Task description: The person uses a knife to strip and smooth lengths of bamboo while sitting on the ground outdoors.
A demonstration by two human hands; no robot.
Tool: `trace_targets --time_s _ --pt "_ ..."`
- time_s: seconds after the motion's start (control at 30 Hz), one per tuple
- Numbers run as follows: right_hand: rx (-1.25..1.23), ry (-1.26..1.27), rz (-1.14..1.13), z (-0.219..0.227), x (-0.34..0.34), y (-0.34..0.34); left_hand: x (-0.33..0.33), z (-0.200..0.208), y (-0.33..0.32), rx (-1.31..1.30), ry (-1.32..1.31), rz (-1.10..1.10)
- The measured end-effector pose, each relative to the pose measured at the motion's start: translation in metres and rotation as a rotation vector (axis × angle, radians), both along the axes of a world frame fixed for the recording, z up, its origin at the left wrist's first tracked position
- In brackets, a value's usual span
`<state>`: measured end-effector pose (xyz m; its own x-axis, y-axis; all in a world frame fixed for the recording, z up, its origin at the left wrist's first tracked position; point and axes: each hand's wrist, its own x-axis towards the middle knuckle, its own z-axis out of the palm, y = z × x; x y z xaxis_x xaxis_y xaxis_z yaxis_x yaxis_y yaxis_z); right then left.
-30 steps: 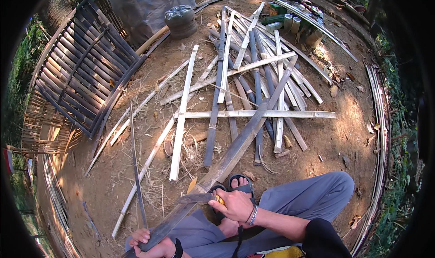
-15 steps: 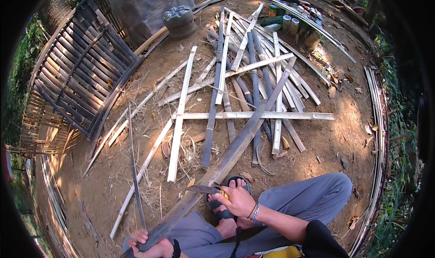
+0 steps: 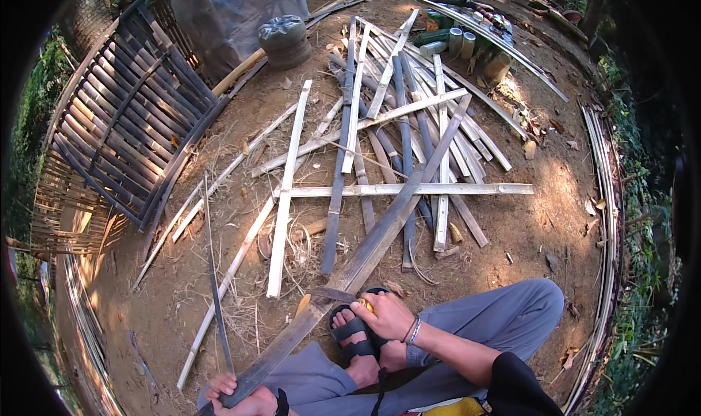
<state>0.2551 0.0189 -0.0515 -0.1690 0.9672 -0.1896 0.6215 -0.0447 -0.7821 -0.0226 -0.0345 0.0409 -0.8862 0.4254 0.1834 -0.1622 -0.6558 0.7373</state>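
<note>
Near the bottom edge, my left hand point(image 3: 244, 398) is wrapped round the near end of a long dark split bamboo strip point(image 3: 372, 252). That strip slants away to the upper right, over the other strips on the ground. My right hand point(image 3: 387, 319) grips the yellow handle of a knife point(image 3: 334, 295), its blade pointing left across the strip just above my sandals. A small pale shaving point(image 3: 303, 304) sticks up at the strip's edge by the blade tip. One thin dark sliver point(image 3: 216, 284) runs up from beside my left fingers; whether they hold it cannot be made out.
A heap of pale and dark bamboo strips point(image 3: 398, 109) lies ahead on bare soil. At the left leans a slatted bamboo frame point(image 3: 139, 116). Cans point(image 3: 461, 42) and a sack-like bundle point(image 3: 285, 42) stand at the back. Long strips point(image 3: 603, 219) line the right side.
The knife blade has tilted and shifted slightly up along the strip, with my right hand moving a little. The shaving by its tip stands steeper. My left hand keeps its grip.
</note>
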Motion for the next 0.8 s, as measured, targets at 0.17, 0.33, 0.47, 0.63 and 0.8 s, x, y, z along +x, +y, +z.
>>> trace_targets --time_s 0.17,0.33,0.47,0.63,0.8 --pt "-0.089 0.011 -0.155 -0.019 0.044 0.039 0.000 0.003 -0.002 -0.017 0.004 0.010" --pt "-0.087 -0.031 -0.248 -0.041 0.090 0.071 -0.002 -0.003 -0.001 -0.010 -0.031 0.012" --pt "-0.109 0.023 -0.003 -0.004 0.041 0.036 -0.005 0.000 0.000 -0.003 -0.029 0.013" --pt "-0.067 -0.038 -0.072 -0.023 0.063 0.062 -0.006 0.009 0.000 -0.038 0.000 0.041" --pt "-0.090 -0.048 -0.254 -0.056 0.116 0.095 -0.009 0.008 0.006 -0.028 -0.045 0.112"
